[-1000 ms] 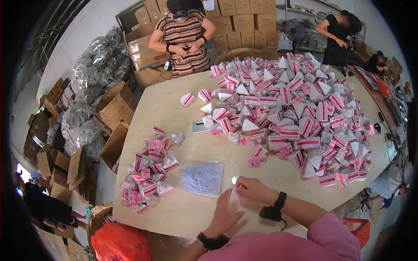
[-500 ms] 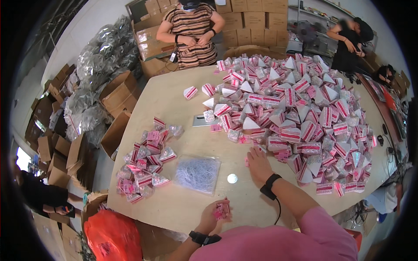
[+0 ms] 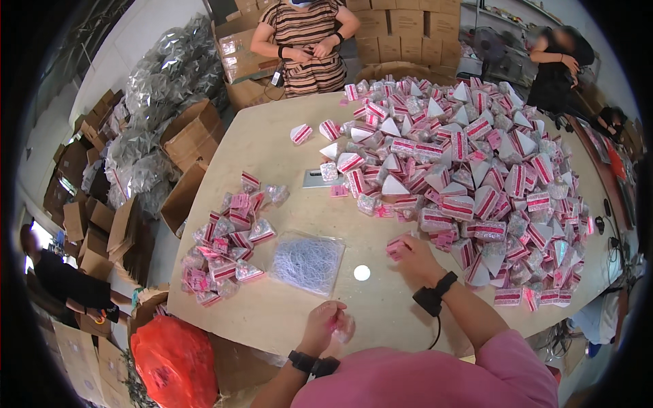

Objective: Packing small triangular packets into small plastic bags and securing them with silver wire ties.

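My left hand [image 3: 321, 328], near the table's front edge, is closed on a small clear packet [image 3: 345, 329], smeared by motion and tinged pink. At the front of the large heap, my right hand [image 3: 419, 260] pinches a small pink card [image 3: 395, 249] just over the tabletop. The heap [image 3: 469, 170] is made of wedge-shaped clear packs with pink-and-white bands, some showing white triangular sides. A smaller pile of the same packs [image 3: 228, 238] lies at the left. Between that pile and my hands rests a flat clear bag of thin whitish strands [image 3: 307, 264].
The pale table [image 3: 286, 136] bears a small silver rectangular thing [image 3: 314, 179] and a white round spot [image 3: 362, 273]. A red plastic bag [image 3: 173, 360] stands off its left front corner. Cartons [image 3: 194, 136] line the left side. A person in stripes [image 3: 306, 47] stands across the table.
My right hand has lifted slightly and moved right, with the pink card now showing in its fingers. The left hand has turned, and its pink contents now look clear and blurred.
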A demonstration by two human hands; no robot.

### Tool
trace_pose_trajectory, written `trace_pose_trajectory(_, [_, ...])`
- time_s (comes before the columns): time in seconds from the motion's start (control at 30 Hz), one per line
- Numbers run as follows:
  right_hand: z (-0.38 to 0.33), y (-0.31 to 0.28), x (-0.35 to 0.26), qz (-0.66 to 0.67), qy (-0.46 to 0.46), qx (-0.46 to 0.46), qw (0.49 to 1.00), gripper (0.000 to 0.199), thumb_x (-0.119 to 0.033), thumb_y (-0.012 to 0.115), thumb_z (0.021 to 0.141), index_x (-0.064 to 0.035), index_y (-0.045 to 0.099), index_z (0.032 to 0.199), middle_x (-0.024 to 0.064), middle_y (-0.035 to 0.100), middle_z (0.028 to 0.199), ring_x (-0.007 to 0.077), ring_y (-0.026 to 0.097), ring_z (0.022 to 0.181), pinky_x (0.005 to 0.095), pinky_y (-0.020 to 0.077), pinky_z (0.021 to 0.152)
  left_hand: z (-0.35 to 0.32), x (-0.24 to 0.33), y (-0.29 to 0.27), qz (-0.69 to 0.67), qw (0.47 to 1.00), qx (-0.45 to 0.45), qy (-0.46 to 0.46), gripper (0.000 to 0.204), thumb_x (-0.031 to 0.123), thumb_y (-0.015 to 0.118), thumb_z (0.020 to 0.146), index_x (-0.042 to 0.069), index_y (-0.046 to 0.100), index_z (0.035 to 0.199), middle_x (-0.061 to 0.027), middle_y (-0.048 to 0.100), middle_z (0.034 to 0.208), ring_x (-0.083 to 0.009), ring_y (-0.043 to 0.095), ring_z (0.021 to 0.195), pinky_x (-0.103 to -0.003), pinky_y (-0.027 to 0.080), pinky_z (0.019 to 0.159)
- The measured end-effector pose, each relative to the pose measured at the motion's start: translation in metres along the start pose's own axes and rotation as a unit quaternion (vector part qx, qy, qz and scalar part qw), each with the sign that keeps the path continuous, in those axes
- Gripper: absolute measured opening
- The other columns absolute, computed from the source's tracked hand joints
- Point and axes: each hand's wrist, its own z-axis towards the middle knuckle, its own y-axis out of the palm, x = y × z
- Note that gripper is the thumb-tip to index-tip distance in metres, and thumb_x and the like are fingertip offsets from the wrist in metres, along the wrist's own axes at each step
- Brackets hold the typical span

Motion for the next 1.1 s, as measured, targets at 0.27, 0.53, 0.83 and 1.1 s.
trace_pose_trajectory(0.27, [-0.054,0.003,-0.044,0.144,0.011,-0.03,0.989,0.014,-0.015,0.056,0.086,-0.0015,0.059,0.085,0.0044,0.058,0.075,0.0099,0.052,0.065,0.0248,0.0444,0.063,0.033,0.012,0.022,-0.164,0.983,-0.059,0.048,0.064,0.057,0.024,0.096,0.001,0.055,0.097,-0.0077,0.057,0.074,-0.0171,0.053,0.064,-0.03,0.044,0.057])
trace_pose_trajectory(0.53, [-0.087,0.057,-0.069,0.143,-0.129,0.001,0.981,0.008,-0.008,0.058,0.085,-0.0022,0.061,0.09,0.0077,0.054,0.114,0.0171,0.051,0.104,0.0282,0.0429,0.086,0.021,0.013,0.059,-0.169,0.983,-0.072,0.007,0.078,0.068,0.018,0.09,0.0,0.054,0.106,-0.0112,0.059,0.095,-0.0205,0.059,0.09,-0.034,0.048,0.082])
trace_pose_trajectory(0.83, [-0.093,0.089,-0.067,0.314,0.007,0.027,0.949,0.008,-0.004,0.055,0.089,-0.0001,0.06,0.094,0.0049,0.055,0.115,0.0117,0.054,0.096,0.0263,0.0453,0.084,0.016,0.004,0.066,-0.179,0.977,-0.096,0.065,0.069,0.061,0.028,0.093,0.001,0.052,0.116,-0.0103,0.058,0.106,-0.0181,0.058,0.096,-0.03,0.048,0.083])
trace_pose_trajectory(1.1, [-0.067,0.068,-0.052,0.219,0.018,0.013,0.975,0.027,-0.008,0.06,0.085,-0.0031,0.053,0.11,0.008,0.056,0.111,0.0142,0.054,0.098,0.0275,0.047,0.082,0.015,0.016,0.048,-0.05,0.992,-0.114,0.036,0.042,0.038,0.048,0.094,-0.002,0.052,0.108,-0.007,0.053,0.077,-0.018,0.056,0.071,-0.026,0.045,0.066])
